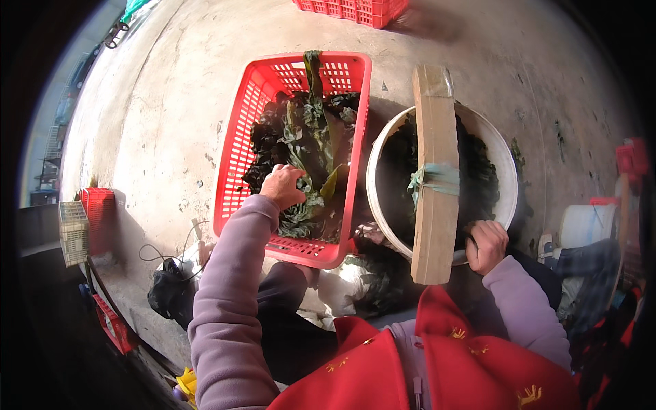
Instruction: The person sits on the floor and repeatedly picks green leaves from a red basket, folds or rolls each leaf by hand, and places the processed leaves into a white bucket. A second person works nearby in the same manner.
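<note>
Dark green leafy seaweed (328, 133) fills much of a red plastic basket (342, 253) in front of me, and one long strip hangs over its far rim. My left hand (284, 187) is over the leaves at the basket's near left part, thumb and fingers apart, with nothing seen held. To the right stands a round white bucket (507, 169) with more dark leaves inside. Across its mouth lies a long tan board (435, 128), bound with a pale green strip (441, 179). My right hand (486, 246) is curled at the bucket's near right rim; what its fingers hold is hidden.
Another red crate (359, 10) stands on the concrete floor beyond the basket. At the left are a red crate (97, 220), a cream crate (73, 233) and a black bag (169, 289). A white container (587, 225) is at the right; a pale sack (341, 287) lies below the basket.
</note>
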Available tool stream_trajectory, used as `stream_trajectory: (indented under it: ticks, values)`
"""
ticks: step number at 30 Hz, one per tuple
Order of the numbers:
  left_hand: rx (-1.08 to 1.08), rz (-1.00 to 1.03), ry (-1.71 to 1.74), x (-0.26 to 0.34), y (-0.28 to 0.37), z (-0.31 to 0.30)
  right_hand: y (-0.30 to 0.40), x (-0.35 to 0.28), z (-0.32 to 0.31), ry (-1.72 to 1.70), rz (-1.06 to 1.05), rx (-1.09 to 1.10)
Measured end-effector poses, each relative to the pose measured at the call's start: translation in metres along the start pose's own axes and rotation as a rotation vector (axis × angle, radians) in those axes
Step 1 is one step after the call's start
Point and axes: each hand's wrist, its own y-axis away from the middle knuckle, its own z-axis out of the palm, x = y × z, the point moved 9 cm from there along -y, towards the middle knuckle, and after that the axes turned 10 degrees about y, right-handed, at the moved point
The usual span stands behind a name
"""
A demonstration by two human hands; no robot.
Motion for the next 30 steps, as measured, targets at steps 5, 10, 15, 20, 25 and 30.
stream_trajectory:
  ticks: [5,10,15,20,25,30]
  values:
    - [0.318,-0.309,0.216,-0.028,-0.111,0.028,-0.006,0.005,0.006,-0.007,0.002,-0.053]
    - [0.365,-0.269,0.169,-0.031,-0.156,0.069,-0.01,0.007,0.008,0.001,-0.003,-0.068]
    - [0.416,-0.325,1.46,-0.048,-0.119,0.052,-0.005,0.008,0.007,-0.016,-0.001,-0.045]
    - [0.363,-0.117,1.54,0.028,-0.038,-0.072,0.007,0.008,0.001,0.004,0.001,0.039]
    - [0.465,0.205,1.32,0.122,0.069,-0.207,0.01,0.001,-0.012,-0.023,0.008,0.073]
    - [0.391,0.315,0.96,0.172,0.138,-0.235,-0.001,-0.031,-0.082,-0.472,0.088,0.357]
